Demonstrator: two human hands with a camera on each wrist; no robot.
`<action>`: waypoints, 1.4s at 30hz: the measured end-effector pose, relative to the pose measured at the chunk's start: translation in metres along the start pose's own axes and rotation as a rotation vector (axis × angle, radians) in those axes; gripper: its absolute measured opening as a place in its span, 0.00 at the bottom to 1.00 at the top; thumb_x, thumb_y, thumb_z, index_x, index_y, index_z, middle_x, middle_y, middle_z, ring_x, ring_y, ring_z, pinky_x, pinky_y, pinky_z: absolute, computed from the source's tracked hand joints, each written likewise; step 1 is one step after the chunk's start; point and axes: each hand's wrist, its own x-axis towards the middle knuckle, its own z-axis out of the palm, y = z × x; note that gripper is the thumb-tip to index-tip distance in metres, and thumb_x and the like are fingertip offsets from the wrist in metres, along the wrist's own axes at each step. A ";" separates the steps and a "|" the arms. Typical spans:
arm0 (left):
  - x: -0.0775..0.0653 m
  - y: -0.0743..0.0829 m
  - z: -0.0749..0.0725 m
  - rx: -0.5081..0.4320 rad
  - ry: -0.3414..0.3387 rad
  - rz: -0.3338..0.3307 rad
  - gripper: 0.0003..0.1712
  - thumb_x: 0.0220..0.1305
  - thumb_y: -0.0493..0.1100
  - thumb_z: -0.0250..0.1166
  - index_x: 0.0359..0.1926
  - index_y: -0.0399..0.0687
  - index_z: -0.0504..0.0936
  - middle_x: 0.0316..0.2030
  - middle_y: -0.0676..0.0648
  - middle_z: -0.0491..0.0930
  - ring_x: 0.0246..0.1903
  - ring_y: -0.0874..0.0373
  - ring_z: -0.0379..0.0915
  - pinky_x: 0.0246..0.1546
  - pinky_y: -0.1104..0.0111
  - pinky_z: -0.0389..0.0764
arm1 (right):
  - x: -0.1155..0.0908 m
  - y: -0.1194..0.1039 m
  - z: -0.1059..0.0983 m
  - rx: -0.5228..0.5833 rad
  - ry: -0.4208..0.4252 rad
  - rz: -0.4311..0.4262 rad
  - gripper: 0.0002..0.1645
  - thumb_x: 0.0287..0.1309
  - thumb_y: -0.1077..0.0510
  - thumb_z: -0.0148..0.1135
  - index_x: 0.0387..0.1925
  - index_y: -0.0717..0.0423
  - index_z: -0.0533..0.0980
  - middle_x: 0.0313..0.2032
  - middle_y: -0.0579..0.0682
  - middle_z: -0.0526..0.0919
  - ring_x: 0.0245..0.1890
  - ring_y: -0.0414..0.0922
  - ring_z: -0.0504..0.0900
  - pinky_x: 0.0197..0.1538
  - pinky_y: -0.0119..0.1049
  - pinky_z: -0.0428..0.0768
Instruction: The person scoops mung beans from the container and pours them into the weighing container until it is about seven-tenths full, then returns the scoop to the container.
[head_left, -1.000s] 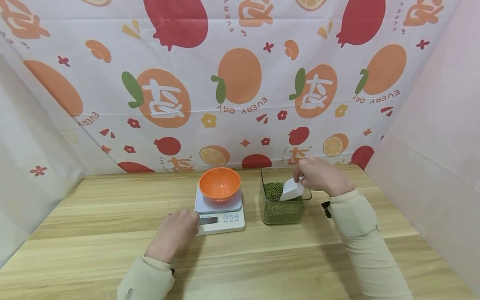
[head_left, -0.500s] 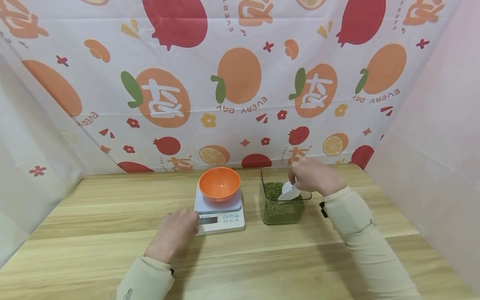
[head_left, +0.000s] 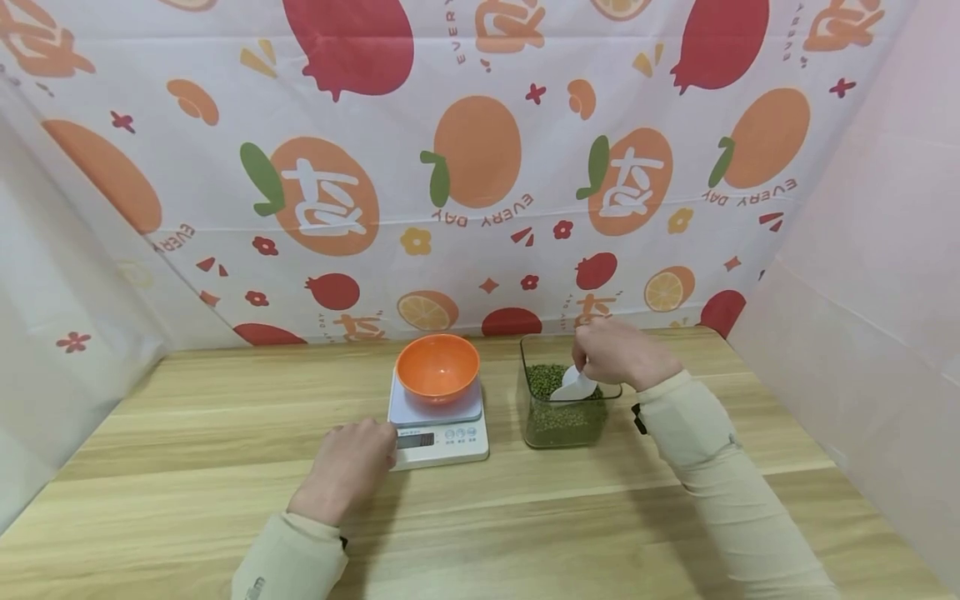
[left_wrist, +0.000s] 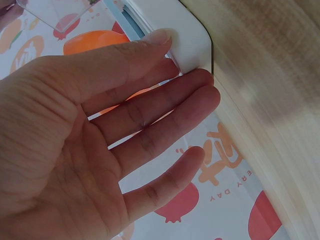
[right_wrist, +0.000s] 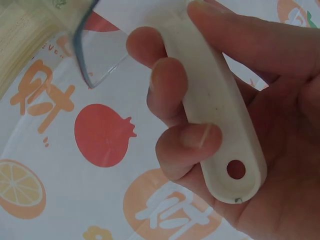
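In the head view, my right hand (head_left: 626, 354) grips a white plastic scoop (head_left: 576, 387), whose blade dips into green mung beans (head_left: 546, 381) inside a clear square container (head_left: 566, 433). Fingers curl round the scoop's handle (right_wrist: 215, 105) in the right wrist view. My left hand (head_left: 351, 467) touches the left front corner of a white kitchen scale (head_left: 457, 450). In the left wrist view, its thumb and extended, slightly bent fingers meet the scale's edge (left_wrist: 187, 42). On the scale's platform sits an orange bowl (head_left: 438, 371); no beans show in it.
Scale and container stand side by side on a wood-grain table (head_left: 480, 533), with a narrow gap between them. Close behind them hangs a fruit-printed cloth (head_left: 480, 242). A pale sheet (head_left: 862, 317) borders the right side.
My right hand has moved left with the scoop, whose blade sits further left among the beans. The left hand, scale and bowl have stayed in place.
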 end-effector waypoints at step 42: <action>0.000 -0.001 0.002 0.001 -0.013 -0.010 0.14 0.43 0.32 0.64 0.13 0.48 0.68 0.11 0.52 0.64 0.14 0.58 0.58 0.13 0.61 0.69 | 0.020 -0.014 0.021 0.087 -0.017 0.027 0.23 0.37 0.75 0.44 0.06 0.47 0.53 0.12 0.42 0.46 0.12 0.36 0.44 0.15 0.28 0.48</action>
